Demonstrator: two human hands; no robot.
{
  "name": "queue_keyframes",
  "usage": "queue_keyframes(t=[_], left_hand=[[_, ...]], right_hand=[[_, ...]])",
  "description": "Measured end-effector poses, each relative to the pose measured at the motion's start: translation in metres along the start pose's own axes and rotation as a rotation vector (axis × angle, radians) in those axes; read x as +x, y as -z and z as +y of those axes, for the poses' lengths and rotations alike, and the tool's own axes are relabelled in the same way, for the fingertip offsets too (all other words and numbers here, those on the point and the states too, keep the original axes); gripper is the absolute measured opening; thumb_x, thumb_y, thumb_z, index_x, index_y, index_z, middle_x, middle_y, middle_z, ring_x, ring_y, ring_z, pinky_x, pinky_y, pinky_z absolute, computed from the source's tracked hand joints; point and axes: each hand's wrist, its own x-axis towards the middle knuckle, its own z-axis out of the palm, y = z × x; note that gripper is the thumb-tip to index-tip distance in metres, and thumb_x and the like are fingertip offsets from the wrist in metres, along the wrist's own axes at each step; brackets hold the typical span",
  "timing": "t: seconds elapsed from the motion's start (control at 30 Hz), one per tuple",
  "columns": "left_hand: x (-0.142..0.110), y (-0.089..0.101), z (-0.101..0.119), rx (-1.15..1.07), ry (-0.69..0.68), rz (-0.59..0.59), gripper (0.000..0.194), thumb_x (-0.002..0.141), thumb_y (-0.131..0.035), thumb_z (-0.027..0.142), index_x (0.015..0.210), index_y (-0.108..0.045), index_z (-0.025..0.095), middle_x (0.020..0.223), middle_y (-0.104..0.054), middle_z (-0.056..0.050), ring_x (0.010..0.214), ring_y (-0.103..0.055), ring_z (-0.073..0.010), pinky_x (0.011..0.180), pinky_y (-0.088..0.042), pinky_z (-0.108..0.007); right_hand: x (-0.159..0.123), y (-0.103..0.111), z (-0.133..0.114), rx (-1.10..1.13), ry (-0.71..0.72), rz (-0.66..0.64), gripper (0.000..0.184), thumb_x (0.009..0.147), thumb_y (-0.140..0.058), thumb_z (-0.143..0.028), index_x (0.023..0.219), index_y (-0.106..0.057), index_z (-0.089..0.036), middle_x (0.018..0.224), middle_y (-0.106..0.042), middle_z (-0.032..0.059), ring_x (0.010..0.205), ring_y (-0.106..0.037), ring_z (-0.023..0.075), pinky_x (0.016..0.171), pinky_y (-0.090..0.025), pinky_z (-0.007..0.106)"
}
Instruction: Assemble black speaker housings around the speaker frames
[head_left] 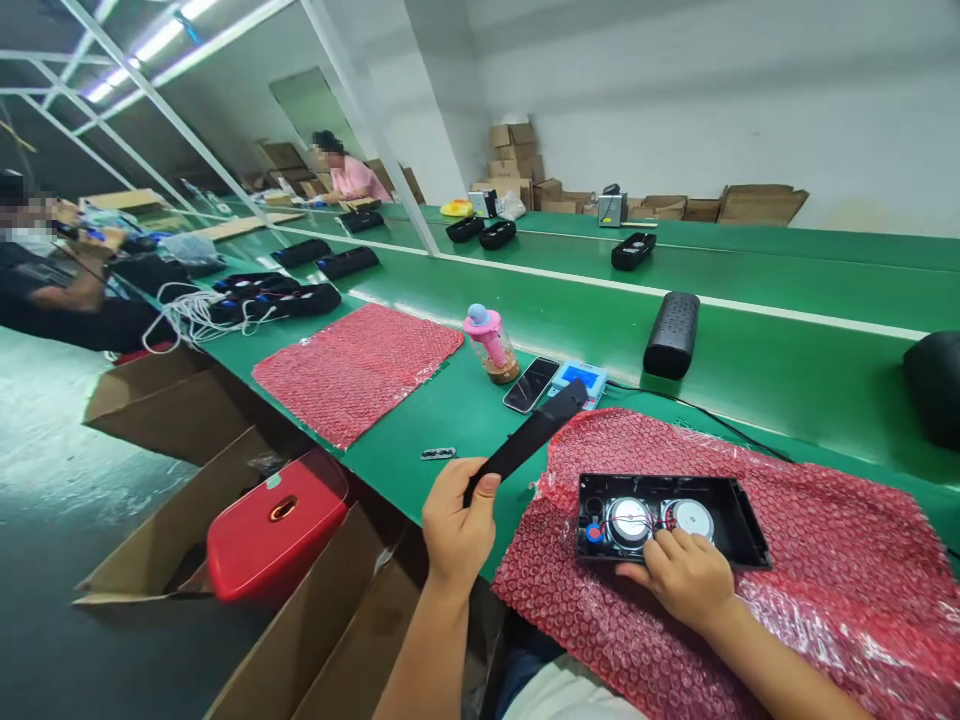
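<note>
My left hand is closed around one end of a long, flat black plastic panel, raised at a slant above the green table. My right hand is at the near edge of an open black speaker housing. Its fingers curl over the wall beside the drivers, with the thumb outside; the fingertips are partly hidden. Two round silver speaker drivers sit inside, with thin red and black wires and a blue round part at the left. Red bubble wrap lies under the housing.
Beyond the panel are a phone, a light-blue device with a cable, and a pink-lidded bottle. A small grey part lies nearer. Black speakers stand farther back. Cartons and a red stool are at left; two people sit beyond.
</note>
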Motion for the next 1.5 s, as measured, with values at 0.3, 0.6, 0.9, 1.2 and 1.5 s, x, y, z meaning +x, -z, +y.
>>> queue_keyframes(t=[0.3,0.6,0.9,1.2,1.5], left_hand=[[-0.007,-0.014,0.073,-0.567,0.124,-0.091,0.024,0.083,-0.060,0.040,0.081,-0.065,0.018,0.073,-0.057,-0.002,0.068,-0.052,-0.0133,0.062,-0.043,-0.024],[-0.071,-0.032,0.157,-1.201,0.389,-0.483,0.036,0.072,-0.067,0.053,0.066,-0.060,0.018,0.067,-0.054,-0.002,0.066,-0.052,-0.0147,0.064,-0.045,-0.029],[-0.074,-0.043,0.054,-0.709,0.215,-0.292,0.073,0.071,-0.070,0.048,0.131,-0.037,0.024,0.131,-0.043,-0.012,0.120,-0.044,-0.0263,0.102,-0.035,-0.041],[-0.122,-0.076,0.001,-0.708,0.263,-0.493,0.110,0.062,-0.074,0.056,0.145,-0.009,0.027,0.153,-0.012,-0.013,0.140,-0.016,-0.0294,0.113,-0.021,-0.045],[-0.129,-0.079,-0.007,-0.600,0.259,-0.501,0.083,0.073,-0.070,0.043,0.142,-0.029,0.021,0.144,-0.037,-0.014,0.132,-0.036,-0.0292,0.110,-0.028,-0.045]], right_hand=[[0.012,0.034,0.002,0.143,-0.167,0.034,0.044,0.097,-0.030,-0.048,0.089,-0.058,-0.015,0.083,-0.060,0.0096,0.074,-0.056,0.0196,0.066,-0.041,0.030],[0.014,0.096,0.010,0.859,-0.273,0.125,0.107,0.079,-0.061,-0.038,0.142,0.021,-0.011,0.119,-0.050,0.0190,0.094,-0.059,0.0260,0.074,-0.054,0.040],[0.052,0.110,0.090,0.645,-0.068,-0.381,0.099,0.057,-0.066,-0.021,0.145,-0.020,-0.021,0.143,-0.031,0.0116,0.128,-0.034,0.0324,0.104,-0.034,0.046],[0.074,0.061,0.107,0.592,0.023,-0.829,0.097,0.048,-0.067,-0.016,0.140,-0.036,-0.016,0.139,-0.040,0.0096,0.124,-0.039,0.0304,0.106,-0.032,0.044],[0.065,0.066,0.093,0.482,0.063,-0.764,0.094,0.049,-0.062,-0.011,0.140,-0.037,-0.016,0.140,-0.040,0.0119,0.123,-0.041,0.0307,0.103,-0.035,0.044]])
